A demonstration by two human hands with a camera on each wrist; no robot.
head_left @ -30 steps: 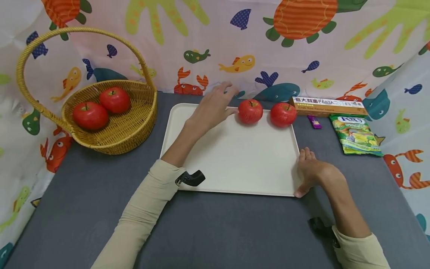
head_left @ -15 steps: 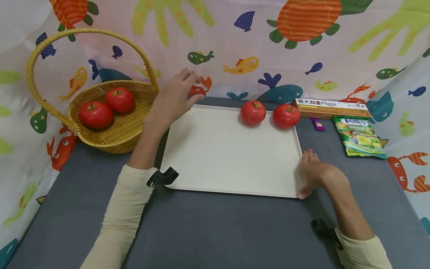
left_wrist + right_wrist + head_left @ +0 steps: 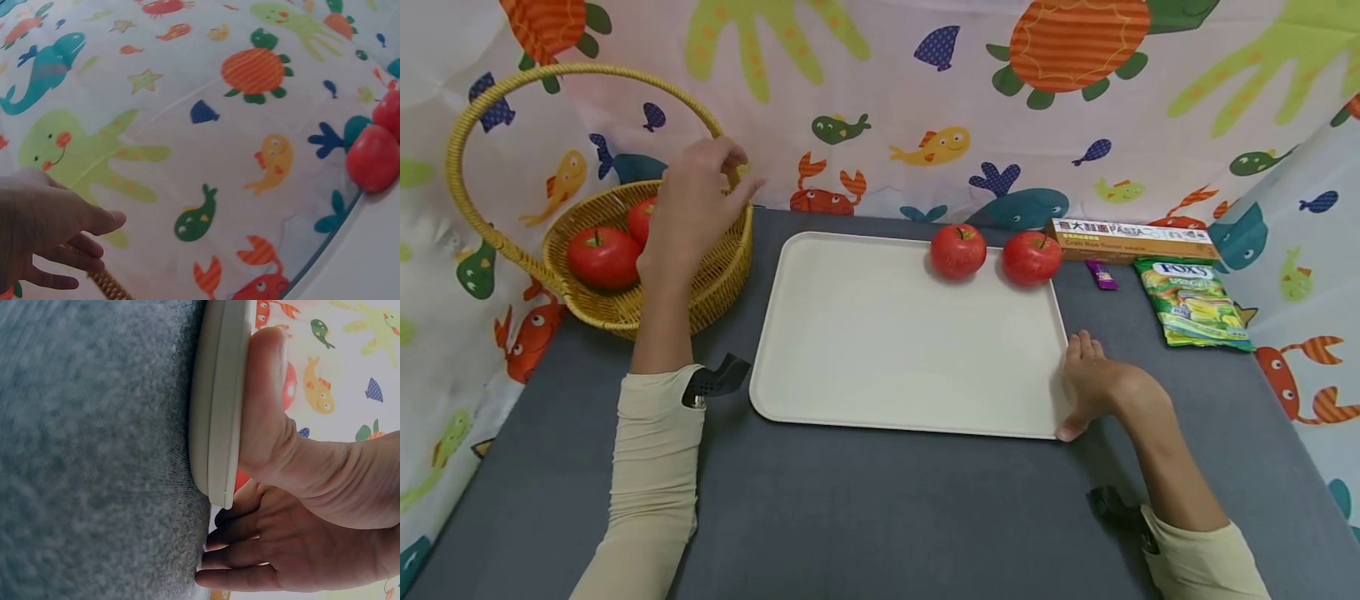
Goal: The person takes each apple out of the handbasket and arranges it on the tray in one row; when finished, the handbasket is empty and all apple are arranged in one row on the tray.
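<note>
My left hand is over the right side of a yellow wicker basket, beside its tall handle. Its fingers are loosely bent around nothing in the left wrist view, where a piece of the handle shows below them. One red apple lies in the basket in plain sight; another apple is partly hidden by the hand. At the right edge of a cream tray, my right hand rests with straight fingers on the table and the thumb against the rim.
Two red apples, a left one and a right one, sit at the tray's back right. Beyond are a pasta box, a small purple packet and a green Fox's bag. A printed curtain encloses the grey table.
My left hand has swung left from above the tray's back edge, near the apples, to over the basket. The right hand stays at the tray's edge.
</note>
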